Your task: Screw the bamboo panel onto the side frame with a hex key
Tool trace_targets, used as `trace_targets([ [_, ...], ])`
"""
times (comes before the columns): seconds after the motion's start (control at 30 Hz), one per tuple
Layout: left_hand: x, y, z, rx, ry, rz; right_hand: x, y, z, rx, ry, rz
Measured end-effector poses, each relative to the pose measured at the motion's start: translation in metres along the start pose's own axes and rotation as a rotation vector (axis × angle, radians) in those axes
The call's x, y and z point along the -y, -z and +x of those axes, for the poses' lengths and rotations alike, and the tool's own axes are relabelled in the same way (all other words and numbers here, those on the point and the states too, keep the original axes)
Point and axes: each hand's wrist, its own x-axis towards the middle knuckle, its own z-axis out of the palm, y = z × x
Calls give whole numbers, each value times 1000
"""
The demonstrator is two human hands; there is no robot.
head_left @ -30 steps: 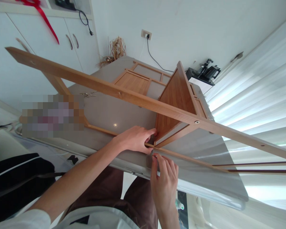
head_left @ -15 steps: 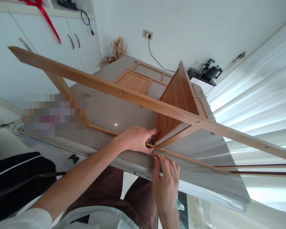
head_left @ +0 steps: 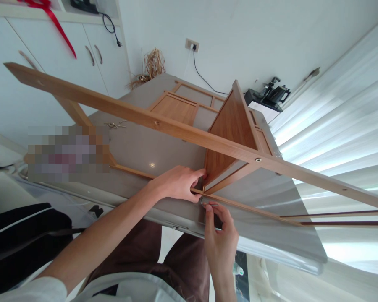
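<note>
Across the view stands a wooden frame (head_left: pixel 182 129), with an upright wooden panel (head_left: pixel 231 130) joined to it. My left hand (head_left: pixel 182 183) is closed around the frame's lower rail (head_left: pixel 242 204), thumb and fingers close to the corner where the panel meets it. Just below that joint, my right hand (head_left: pixel 222 228) pinches a small L-shaped hex key (head_left: pixel 212 204) between thumb and forefinger. The key's bent end points at the rail's near side; whether it sits in a bolt is too small to tell.
A grey table (head_left: pixel 135 144) carries the frame. Another wooden panel (head_left: pixel 173 110) lies behind it, and several loose bolts (head_left: pixel 113 125) lie at left. A kettle (head_left: pixel 279 95) stands on a dark cabinet beyond. White curtains (head_left: pixel 343 126) hang at right.
My right hand has turned, its fingers shifting around the hex key, which shows more plainly now. My left hand keeps its place on the rail. The whole view has shifted slightly.
</note>
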Motion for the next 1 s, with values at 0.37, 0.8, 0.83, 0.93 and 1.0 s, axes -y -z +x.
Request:
trace_targets([
  [0.37,2,-3,1,8,8,-11,-6,-4,-6,3,42,14],
  [0.8,-5,6,1,58,42,-33,0,-6,-2,-63,166,-2],
  [0.83,-5,7,1,66,40,-34,1,-6,-2,-70,167,-4],
  [0.93,-6,8,2,80,41,-44,2,-6,-1,-76,167,-8],
  [1.0,-5,7,3,81,51,-53,2,-6,-2,-71,163,-10],
])
